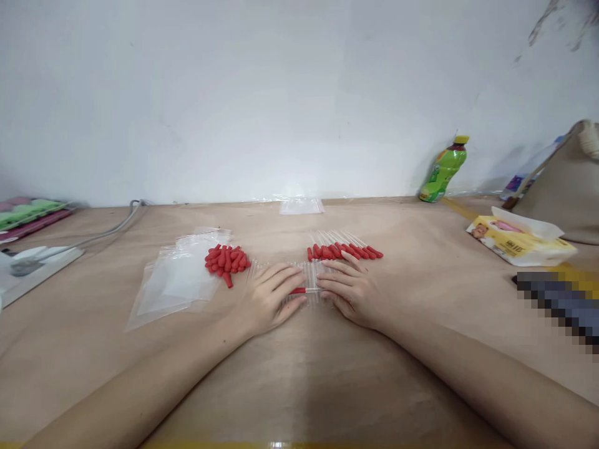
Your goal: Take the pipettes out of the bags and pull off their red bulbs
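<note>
My left hand (270,299) is closed around a red rubber bulb (298,290), whose end shows between the fingers. My right hand (350,290) pinches a thin clear glass tube (312,290). Bulb and tube meet end to end, in line between the hands. Beneath the hands lies a row of loose clear tubes (312,272). A pile of red rubber bulbs (226,259) rests left of my left hand. Just beyond my right hand, several droppers with red bulbs (344,251) lie side by side, tubes pointing away.
Flat clear plastic bags (173,287) lie at left, near a white power strip (44,268) with a grey cable. Another small bag (302,206) is by the wall. On the right are a green bottle (443,169), a yellow tissue pack (521,242) and a beige bag (561,187).
</note>
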The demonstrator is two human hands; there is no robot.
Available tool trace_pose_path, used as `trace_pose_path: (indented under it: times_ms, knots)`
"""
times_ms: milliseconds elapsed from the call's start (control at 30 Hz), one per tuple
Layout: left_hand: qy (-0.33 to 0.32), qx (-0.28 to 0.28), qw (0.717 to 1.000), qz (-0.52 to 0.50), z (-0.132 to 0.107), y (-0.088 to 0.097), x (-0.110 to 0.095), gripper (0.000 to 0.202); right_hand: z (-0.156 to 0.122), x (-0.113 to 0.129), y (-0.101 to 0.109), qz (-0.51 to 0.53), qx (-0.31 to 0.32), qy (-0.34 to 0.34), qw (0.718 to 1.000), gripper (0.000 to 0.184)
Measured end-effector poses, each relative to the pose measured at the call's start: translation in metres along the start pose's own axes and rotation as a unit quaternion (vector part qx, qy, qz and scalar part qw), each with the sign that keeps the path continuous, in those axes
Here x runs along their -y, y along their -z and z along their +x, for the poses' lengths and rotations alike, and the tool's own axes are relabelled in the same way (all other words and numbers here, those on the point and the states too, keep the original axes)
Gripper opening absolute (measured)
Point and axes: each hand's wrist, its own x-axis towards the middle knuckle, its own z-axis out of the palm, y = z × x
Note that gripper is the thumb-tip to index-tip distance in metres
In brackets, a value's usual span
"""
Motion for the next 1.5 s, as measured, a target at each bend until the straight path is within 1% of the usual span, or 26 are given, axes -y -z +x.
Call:
trace_pose_path:
  times_ms: [67,133,233,333,567,700,867,1133,1267,1300,1367,1433,1500]
  knots:
    - [-0.024,0.009,1.000,0.001,0.003,-0.003,-0.001,0.020,0.000,0.001,0.000,0.009,0.005,0.000,1.000,0.016]
    - [-0.036,0.002,0.999,0.001,0.004,-0.007,-0.001,0.014,0.000,0.001,-0.002,0.017,0.006,0.004,1.000,0.017]
    - [-0.042,-0.004,0.999,-0.002,0.002,-0.011,0.000,0.014,0.001,0.000,-0.006,0.026,-0.005,0.018,0.999,0.019]
    - [-0.041,0.003,0.999,-0.013,0.000,-0.011,0.000,0.017,0.001,0.001,-0.011,0.040,-0.013,0.035,0.998,0.019]
    - [-0.045,0.022,0.998,-0.030,0.003,-0.007,-0.003,0.013,-0.003,0.002,-0.015,0.082,-0.037,0.061,0.994,0.012]
    - [-0.047,0.037,0.998,-0.031,0.003,-0.005,-0.005,0.012,-0.004,0.003,-0.013,0.088,-0.028,0.073,0.993,0.012]
    - [-0.045,0.049,0.997,-0.030,0.001,-0.003,-0.005,0.011,-0.007,0.003,-0.010,0.086,-0.011,0.065,0.994,0.013]
    - [-0.069,0.025,0.997,-0.026,0.002,0.003,-0.007,0.012,-0.013,0.002,-0.012,0.091,-0.018,0.077,0.993,0.016]
    - [-0.074,0.021,0.997,-0.021,-0.004,0.006,-0.004,0.011,-0.013,0.002,-0.006,0.095,-0.017,0.082,0.992,0.019]
    - [-0.064,0.017,0.998,-0.017,-0.007,0.007,-0.001,0.012,-0.012,0.000,-0.004,0.095,-0.024,0.077,0.992,0.019]
    - [-0.024,-0.007,1.000,-0.002,-0.011,0.010,0.007,0.012,-0.011,-0.003,0.000,0.080,-0.050,0.040,0.995,0.018]
    - [0.047,-0.045,0.998,0.019,-0.011,0.016,0.019,0.010,-0.009,-0.006,0.002,0.034,-0.066,-0.015,0.997,0.016]
    - [0.143,-0.075,0.986,0.033,-0.008,0.026,0.034,0.013,-0.005,-0.007,0.002,-0.021,-0.061,-0.059,0.996,0.016]
